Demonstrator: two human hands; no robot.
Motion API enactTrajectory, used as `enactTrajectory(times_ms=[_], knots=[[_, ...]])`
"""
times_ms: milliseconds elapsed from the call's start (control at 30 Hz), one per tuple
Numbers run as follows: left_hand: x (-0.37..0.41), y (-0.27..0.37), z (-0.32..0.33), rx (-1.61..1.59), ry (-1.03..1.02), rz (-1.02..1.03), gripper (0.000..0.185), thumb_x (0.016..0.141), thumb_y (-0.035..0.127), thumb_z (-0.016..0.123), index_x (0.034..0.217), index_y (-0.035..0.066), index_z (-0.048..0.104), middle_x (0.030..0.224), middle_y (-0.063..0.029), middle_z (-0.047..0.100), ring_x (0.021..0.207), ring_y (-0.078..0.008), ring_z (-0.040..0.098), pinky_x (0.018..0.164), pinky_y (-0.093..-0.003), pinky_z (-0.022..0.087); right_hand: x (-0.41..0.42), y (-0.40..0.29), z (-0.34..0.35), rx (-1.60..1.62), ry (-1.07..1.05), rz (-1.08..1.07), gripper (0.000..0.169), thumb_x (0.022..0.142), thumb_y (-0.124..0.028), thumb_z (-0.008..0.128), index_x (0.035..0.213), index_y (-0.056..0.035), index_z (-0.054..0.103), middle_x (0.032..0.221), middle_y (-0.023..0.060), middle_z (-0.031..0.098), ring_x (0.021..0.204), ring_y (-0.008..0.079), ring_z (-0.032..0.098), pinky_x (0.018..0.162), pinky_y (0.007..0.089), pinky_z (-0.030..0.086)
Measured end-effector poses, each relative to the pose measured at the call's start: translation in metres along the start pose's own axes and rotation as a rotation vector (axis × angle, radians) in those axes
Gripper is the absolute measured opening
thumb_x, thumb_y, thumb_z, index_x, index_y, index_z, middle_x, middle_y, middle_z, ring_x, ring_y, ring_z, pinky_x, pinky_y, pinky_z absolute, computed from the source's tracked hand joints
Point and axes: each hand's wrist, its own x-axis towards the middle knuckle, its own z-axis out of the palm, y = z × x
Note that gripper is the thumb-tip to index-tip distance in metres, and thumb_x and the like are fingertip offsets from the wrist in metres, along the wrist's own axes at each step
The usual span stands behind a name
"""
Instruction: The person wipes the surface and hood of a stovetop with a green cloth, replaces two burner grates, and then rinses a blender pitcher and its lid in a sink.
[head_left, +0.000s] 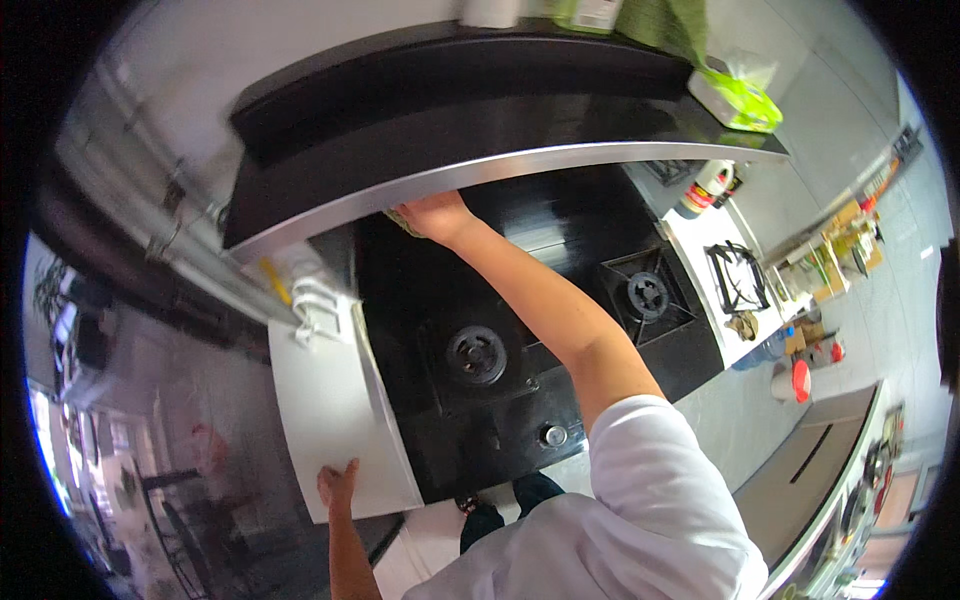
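My right hand (436, 214) reaches across a black glass gas cooktop (420, 300) to its far left part. Its fingers press on a greenish cloth or pad (405, 223), mostly covered by the hand. The fingertips lie close to the metal front edge of the range hood and are partly hidden beneath it. My left hand (339, 484) rests on the near end of the white counter (330, 405), thumb apart from the fingers, holding nothing. The left burner (477, 355) and the right burner (647, 296) show no pan supports over them. A control knob (554, 436) sits at the cooktop's front.
A dark range hood (465, 135) overhangs the cooktop's back. On it lies a green tissue pack (739, 101). Right of the cooktop stand a bottle (705, 189) and a black pan support (737, 276). A white rack (319, 307) occupies the left counter's back.
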Motion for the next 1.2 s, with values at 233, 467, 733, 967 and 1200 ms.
enactTrajectory(times_ms=[233, 467, 733, 967, 1200], knots=[[0.022, 0.001, -0.003, 0.048, -0.194, 0.051, 0.073, 0.066, 0.062, 0.082, 0.097, -0.001, 0.061, 0.094, -0.0170, 0.064, 0.089, -0.0358, 0.062, 0.080, -0.0488, 0.050, -0.079, 0.144, -0.085, -0.123, 0.096, 0.091, 0.041, 0.087, -0.029, 0.068, 0.125, -0.0157, 0.062, 0.127, 0.0139, 0.060, 0.118, 0.0374, 0.057, 0.102, 0.0468, 0.045], [0.049, -0.052, 0.015, -0.084, -0.117, 0.053, 0.066, 0.066, 0.044, 0.092, 0.097, -0.007, 0.063, 0.094, -0.0160, 0.070, 0.087, -0.0255, 0.068, 0.074, -0.0418, 0.054, -0.149, 0.303, -0.156, -0.185, 0.104, 0.227, 0.030, 0.084, -0.027, 0.072, 0.110, -0.0116, 0.069, 0.109, 0.0153, 0.067, 0.106, 0.0367, 0.062, 0.094, 0.0454, 0.049], [0.003, 0.053, -0.031, 0.076, -0.291, 0.034, 0.070, 0.078, 0.054, 0.076, 0.112, -0.007, 0.068, 0.108, -0.0225, 0.071, 0.108, -0.0391, 0.066, 0.093, -0.0476, 0.051, -0.240, 0.461, -0.256, -0.314, -0.013, 0.534, 0.036, 0.085, -0.028, 0.072, 0.116, -0.0102, 0.068, 0.116, 0.0192, 0.067, 0.106, 0.0415, 0.062, 0.093, 0.0435, 0.051], [0.033, -0.028, -0.006, 0.060, -0.217, 0.085, 0.065, 0.079, 0.059, 0.069, 0.103, -0.002, 0.066, 0.101, -0.0191, 0.068, 0.097, -0.0336, 0.064, 0.086, -0.0448, 0.049, -0.255, 0.499, -0.252, -0.342, 0.291, 0.571, 0.034, 0.085, -0.021, 0.072, 0.115, -0.0055, 0.067, 0.113, 0.0222, 0.068, 0.098, 0.0384, 0.067, 0.086, 0.0430, 0.054], [0.048, -0.018, 0.010, -0.081, -0.216, 0.086, 0.062, 0.071, 0.052, 0.081, 0.096, -0.002, 0.064, 0.094, -0.0155, 0.067, 0.088, -0.0271, 0.064, 0.076, -0.0414, 0.051, -0.296, 0.516, -0.222, 1.438, 1.213, 0.830, 0.016, 0.090, -0.011, 0.067, 0.105, -0.0065, 0.063, 0.083, 0.0021, 0.065, 0.066, 0.0126, 0.060, 0.063, 0.0224, 0.050]])
